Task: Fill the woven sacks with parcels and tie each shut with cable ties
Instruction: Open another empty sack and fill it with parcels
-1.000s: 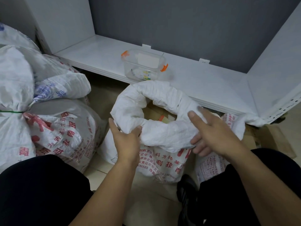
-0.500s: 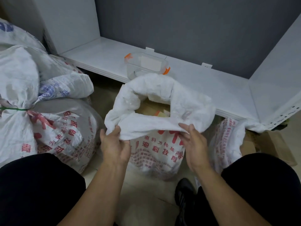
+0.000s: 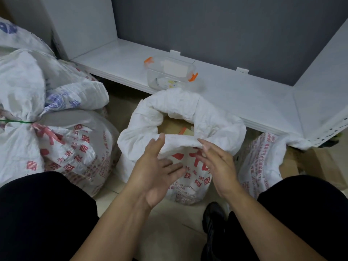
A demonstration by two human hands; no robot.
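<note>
Both hands, left hand (image 3: 158, 170) and right hand (image 3: 216, 162), spread open against one open white woven sack (image 3: 188, 117); one green-tied white sack (image 3: 56, 140) at nine o'clock.

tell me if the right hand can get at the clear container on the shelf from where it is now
Probably yes. The right hand is open and holds nothing, and the clear container stands on the white shelf just behind the open sack; it must reach over the sack's rolled rim.

Probably a parcel depot: tied woven sacks (image 3: 62, 147) crowd the floor beside bare white shelving (image 3: 235, 91).
</note>
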